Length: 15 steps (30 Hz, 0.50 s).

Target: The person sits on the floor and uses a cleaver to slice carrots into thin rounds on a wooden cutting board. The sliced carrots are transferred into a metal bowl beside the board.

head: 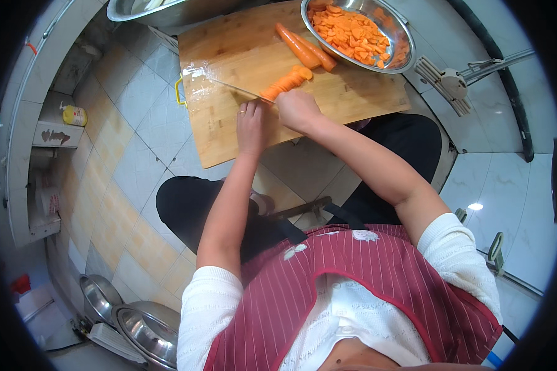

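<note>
A wooden cutting board (223, 134) lies before me. My right hand (298, 110) grips a kitchen knife (234, 86), its handle hidden in the fist and its thin blade pointing to the far left. Against the blade's far side lies a row of carrot slices (288, 83), still lined up and leaning on one another. My left hand (250, 123), a ring on one finger, rests on the board just on the near side of the blade. Its fingertips point at the knife, and whatever lies under them is hidden. Two whole peeled carrots (299, 46) lie beyond the slices.
A steel bowl (401, 58) of carrot slices (348, 35) overlaps the board's far right. Beyond its far left stands a metal basin (167, 14). A yellow handle (180, 92) juts from the left edge. Steel bowls (155, 320) stand at lower left; a pump bottle (74, 115) is on a ledge.
</note>
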Available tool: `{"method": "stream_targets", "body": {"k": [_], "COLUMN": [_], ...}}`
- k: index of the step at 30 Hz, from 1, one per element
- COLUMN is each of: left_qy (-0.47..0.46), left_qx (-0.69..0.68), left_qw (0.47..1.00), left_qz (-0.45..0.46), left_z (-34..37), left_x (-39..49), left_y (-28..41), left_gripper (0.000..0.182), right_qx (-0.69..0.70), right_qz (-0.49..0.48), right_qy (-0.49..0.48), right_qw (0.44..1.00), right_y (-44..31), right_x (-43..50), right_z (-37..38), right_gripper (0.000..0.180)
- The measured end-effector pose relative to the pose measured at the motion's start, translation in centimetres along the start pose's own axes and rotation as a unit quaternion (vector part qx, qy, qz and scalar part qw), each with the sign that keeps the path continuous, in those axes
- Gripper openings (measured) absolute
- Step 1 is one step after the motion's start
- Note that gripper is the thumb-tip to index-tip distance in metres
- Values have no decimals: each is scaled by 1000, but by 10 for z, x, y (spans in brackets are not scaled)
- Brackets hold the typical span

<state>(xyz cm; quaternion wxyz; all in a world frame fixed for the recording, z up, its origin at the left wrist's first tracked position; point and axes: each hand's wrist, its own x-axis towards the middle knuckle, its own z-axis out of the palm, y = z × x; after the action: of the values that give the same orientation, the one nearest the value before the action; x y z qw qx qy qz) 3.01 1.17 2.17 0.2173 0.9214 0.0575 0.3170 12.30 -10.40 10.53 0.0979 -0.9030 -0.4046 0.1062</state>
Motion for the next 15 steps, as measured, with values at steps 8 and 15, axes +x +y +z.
{"method": "stream_targets", "body": {"k": [8, 15], "left_qy": [24, 29], "left_qx": [-8, -7], "left_qw": [1000, 1000], "left_qz": [-10, 2], "left_z": [6, 5], "left_x": [-7, -8], "left_y": [-4, -2], "left_gripper": [17, 16], "right_qx": [6, 19], "right_qz": [-2, -29], "right_qy": [-24, 10], "right_qw": [1000, 999], "right_y": [1, -3], "right_x": [-2, 0], "right_z": [-2, -10], "right_gripper": [14, 16]}}
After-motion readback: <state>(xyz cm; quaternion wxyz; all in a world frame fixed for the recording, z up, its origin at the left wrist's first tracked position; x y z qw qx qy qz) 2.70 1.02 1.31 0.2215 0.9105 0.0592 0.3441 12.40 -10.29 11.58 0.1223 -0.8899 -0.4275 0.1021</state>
